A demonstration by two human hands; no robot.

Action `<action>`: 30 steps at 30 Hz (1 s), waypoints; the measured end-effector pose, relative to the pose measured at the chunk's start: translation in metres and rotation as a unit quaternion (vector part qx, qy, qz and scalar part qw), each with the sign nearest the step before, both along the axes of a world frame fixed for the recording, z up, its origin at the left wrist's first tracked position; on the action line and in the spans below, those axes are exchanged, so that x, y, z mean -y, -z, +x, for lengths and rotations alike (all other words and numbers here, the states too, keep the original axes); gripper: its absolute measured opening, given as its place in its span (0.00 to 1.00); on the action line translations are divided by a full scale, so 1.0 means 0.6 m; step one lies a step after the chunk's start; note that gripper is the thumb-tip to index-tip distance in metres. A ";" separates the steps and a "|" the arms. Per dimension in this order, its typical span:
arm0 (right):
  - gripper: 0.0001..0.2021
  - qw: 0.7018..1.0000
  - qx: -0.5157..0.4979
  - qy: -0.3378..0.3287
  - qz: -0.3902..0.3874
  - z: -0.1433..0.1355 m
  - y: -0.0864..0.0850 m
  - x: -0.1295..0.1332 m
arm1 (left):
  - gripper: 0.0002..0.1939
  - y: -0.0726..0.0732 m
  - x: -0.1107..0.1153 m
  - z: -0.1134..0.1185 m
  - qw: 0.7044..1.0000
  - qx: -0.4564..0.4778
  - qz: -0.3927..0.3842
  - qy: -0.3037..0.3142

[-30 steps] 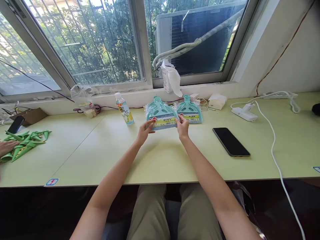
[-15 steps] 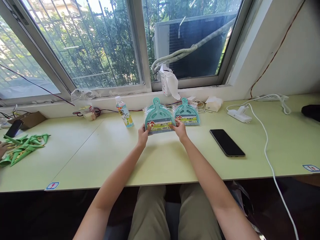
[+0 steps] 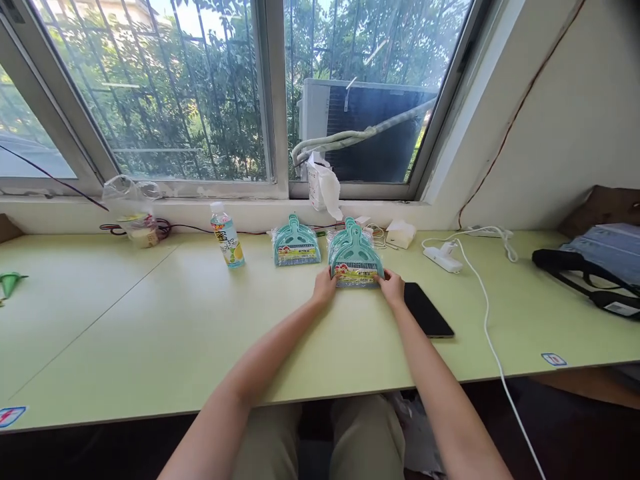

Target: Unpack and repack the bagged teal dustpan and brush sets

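Observation:
A teal dustpan and brush set [image 3: 355, 257] in clear wrap, with a yellow label, is between my hands at the middle of the table. My left hand [image 3: 325, 285] grips its lower left corner, and my right hand [image 3: 393, 287] grips the lower right one. Just behind the held set, other wrapped teal pieces overlap with it. Another wrapped teal set [image 3: 296, 245] stands on the table to the left, touched by neither hand.
On the yellow-green table [image 3: 150, 347], a drink bottle [image 3: 228, 239] stands left of the sets. A black phone [image 3: 425, 312] lies beside my right forearm. Farther right are a power strip [image 3: 444, 257], a white cable and a black strapped item [image 3: 590, 273].
The view has turned to the right. The held set has moved from left of the other teal set to its right, in front of more wrapped pieces, with both hands still on it.

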State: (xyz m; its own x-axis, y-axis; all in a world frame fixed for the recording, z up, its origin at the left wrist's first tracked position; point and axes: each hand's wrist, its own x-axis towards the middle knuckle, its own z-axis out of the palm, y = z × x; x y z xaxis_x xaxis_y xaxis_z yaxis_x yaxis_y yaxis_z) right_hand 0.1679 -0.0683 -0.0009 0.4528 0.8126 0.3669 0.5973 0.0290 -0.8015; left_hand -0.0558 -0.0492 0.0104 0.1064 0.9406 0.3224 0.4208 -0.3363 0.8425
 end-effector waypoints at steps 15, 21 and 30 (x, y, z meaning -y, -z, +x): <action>0.16 0.991 0.079 0.042 0.105 0.002 0.034 -0.120 | 0.14 0.008 -0.101 0.025 0.992 -0.086 0.029 -0.082; 0.17 0.992 0.112 0.035 0.045 -0.012 0.023 -0.125 | 0.30 -0.010 -0.090 0.040 0.955 -0.199 0.127 -0.178; 0.21 0.980 0.178 0.080 0.043 -0.027 0.000 -0.102 | 0.15 -0.018 -0.073 0.063 0.834 -0.444 0.305 0.117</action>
